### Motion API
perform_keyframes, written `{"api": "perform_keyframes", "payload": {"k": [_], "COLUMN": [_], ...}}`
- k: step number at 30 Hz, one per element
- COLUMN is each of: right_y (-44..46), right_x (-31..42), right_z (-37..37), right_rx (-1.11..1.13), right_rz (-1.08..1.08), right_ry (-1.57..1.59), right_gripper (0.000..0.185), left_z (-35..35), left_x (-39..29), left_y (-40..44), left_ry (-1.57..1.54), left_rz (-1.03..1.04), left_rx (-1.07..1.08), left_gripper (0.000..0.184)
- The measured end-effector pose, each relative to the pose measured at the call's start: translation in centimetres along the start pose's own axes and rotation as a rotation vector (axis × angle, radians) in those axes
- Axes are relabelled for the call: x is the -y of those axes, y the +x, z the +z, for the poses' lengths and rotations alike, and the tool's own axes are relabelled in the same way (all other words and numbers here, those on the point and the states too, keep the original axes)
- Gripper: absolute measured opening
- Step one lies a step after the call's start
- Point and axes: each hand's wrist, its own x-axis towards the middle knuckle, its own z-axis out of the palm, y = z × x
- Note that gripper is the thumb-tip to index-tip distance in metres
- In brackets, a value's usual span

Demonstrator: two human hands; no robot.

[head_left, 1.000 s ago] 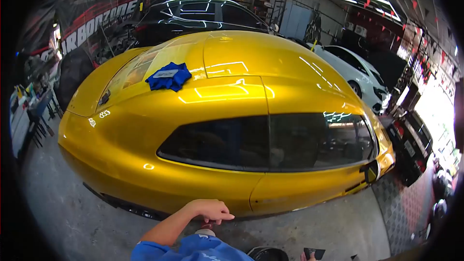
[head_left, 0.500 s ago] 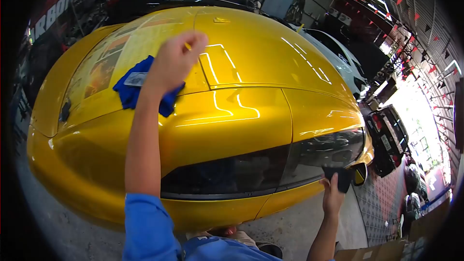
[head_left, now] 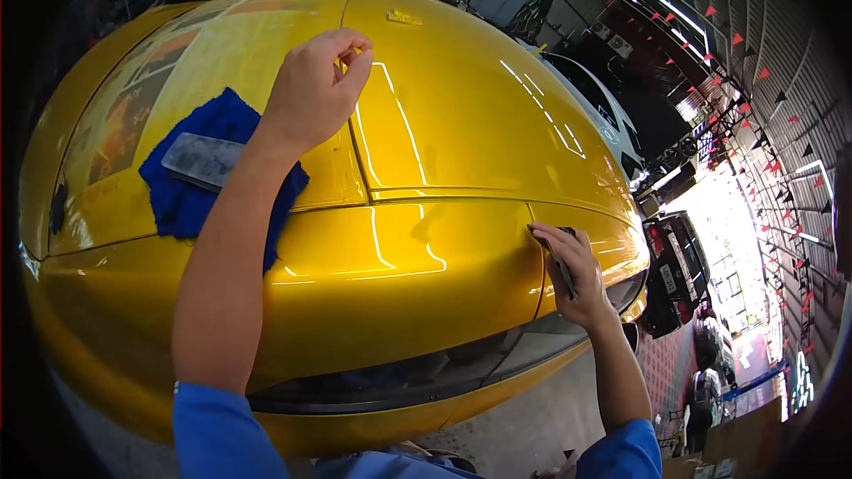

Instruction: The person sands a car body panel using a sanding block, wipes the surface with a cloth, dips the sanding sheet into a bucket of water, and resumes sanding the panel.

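Observation:
My left hand is raised over the yellow car, near the seam at the rear window. Its thumb and fingers are pressed together, and what they hold, if anything, is too small to make out. My right hand grips a thin black card-like tool, close to the seam above the side window. A blue cloth lies on the car beside my left forearm, with a flat grey translucent block on top; the forearm partly covers both.
A small yellow piece sits on the roof. Beyond the car stand a white car and a dark car. A cardboard box is at the lower right. Grey floor shows below.
The view has moved closer over the car. My left hand rose from near my body to above the roof. My right hand, with the black tool, moved up and left to the bodywork.

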Motion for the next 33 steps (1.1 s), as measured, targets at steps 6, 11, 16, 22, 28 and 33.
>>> {"api": "perform_keyframes", "payload": {"k": [6, 11, 16, 22, 28, 33], "right_y": [0.8, 1.6, 1.0, 1.3, 1.9, 2.1], "right_x": [-0.9, -1.2, -0.5, -0.1, -1.2, -0.9], "right_z": [0.1, 0.3, 0.3, 0.1, 0.2, 0.9], "right_rx": [0.124, 0.145, 0.139, 0.167, 0.175, 0.169], "right_rz": [-0.032, -0.042, -0.034, 0.002, -0.022, -0.057], "right_ry": [-0.098, -0.132, -0.139, -0.124, -0.227, -0.229], "right_gripper": [0.073, 0.063, 0.059, 0.056, 0.058, 0.059], "left_z": [-0.4, -0.2, -0.3, -0.8, -0.3, -0.7], "left_x": [0.2, 0.5, 0.6, 0.8, 0.7, -0.2], "left_y": [0.2, 0.0, -0.3, -0.5, -0.9, -1.0], "left_ry": [-0.001, 0.019, 0.064, 0.079, 0.074, 0.08], "left_rz": [0.011, 0.037, 0.073, -0.004, 0.03, 0.023], "left_rx": [-0.046, -0.034, -0.045, 0.008, -0.008, -0.008], "left_gripper": [0.023, 0.022, 0.022, 0.022, 0.023, 0.023]}}
